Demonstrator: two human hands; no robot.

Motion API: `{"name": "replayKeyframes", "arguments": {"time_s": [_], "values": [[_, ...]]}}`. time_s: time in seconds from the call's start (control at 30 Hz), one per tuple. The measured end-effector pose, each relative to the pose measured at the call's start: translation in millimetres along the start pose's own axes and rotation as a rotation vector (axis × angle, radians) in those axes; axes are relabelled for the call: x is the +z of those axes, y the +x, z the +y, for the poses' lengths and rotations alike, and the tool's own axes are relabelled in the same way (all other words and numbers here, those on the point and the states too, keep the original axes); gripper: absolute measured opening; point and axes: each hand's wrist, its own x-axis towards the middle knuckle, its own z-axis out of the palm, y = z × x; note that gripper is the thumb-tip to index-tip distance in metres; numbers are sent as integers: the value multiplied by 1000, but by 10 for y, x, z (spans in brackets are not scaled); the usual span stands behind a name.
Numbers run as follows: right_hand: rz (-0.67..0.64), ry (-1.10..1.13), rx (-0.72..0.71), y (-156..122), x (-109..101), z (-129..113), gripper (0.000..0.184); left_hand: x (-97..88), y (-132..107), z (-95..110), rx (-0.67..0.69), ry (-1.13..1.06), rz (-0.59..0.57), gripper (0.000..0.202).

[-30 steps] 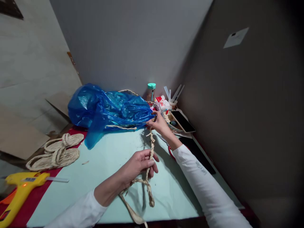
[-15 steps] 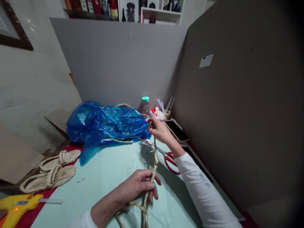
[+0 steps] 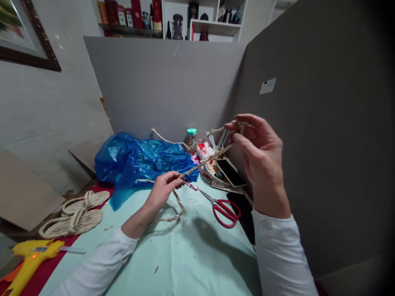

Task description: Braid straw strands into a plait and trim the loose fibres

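Note:
A braided straw cord (image 3: 212, 158) stretches between my two hands above the table. My left hand (image 3: 165, 189) pinches it near the middle of the view, and a loop of the cord hangs below those fingers toward the cloth. Higher up at the right, my right hand (image 3: 261, 152) grips the cord between thumb and fingers. From there another length runs back left past the green-lidded jar (image 3: 191, 133), its end over the blue plastic bag (image 3: 148, 156). Red-handled scissors (image 3: 226, 211) lie on the cloth below the hands.
Two woven straw sandals (image 3: 74, 216) lie at the left, with a yellow glue gun (image 3: 37, 255) nearer me. A basket (image 3: 212, 176) and a tablet-like dark-screened device (image 3: 231, 172) are at the back right. Grey partitions (image 3: 166, 86) enclose the back and right.
My right hand has risen and moved right, drawing the cord up from beside the bag. My left hand has moved forward and left, now pinching the cord. The view has tilted slightly upward.

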Motion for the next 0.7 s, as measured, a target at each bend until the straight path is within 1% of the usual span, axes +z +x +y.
{"name": "replayKeyframes", "arguments": {"time_s": [0.07, 0.13, 0.2, 0.23, 0.33, 0.4, 0.5, 0.6, 0.7], "values": [[101, 10, 1, 49, -127, 48, 33, -98, 83, 127, 46, 12, 35, 35], [180, 0, 52, 98, -266, 167, 35, -183, 120, 222, 85, -8, 58, 34], [210, -51, 140, 130, -378, 333, 36, -234, 115, 293, 124, -70, 63, 32], [196, -94, 199, 136, -414, 424, 36, -243, 98, 324, 147, -116, 58, 29], [88, -200, 347, 113, -422, 669, 35, -213, 14, 416, 222, -303, 31, 20], [-10, -249, 407, 71, -355, 790, 37, -169, -54, 488, 262, -430, 8, 20], [-169, -344, 462, -14, -204, 905, 37, -120, -149, 610, 290, -567, -32, 22], [-327, -428, 476, -109, -41, 959, 32, -106, -234, 712, 307, -628, -84, 19], [-487, -486, 488, -203, 110, 953, 28, -110, -329, 758, 294, -610, -157, 19]]}}
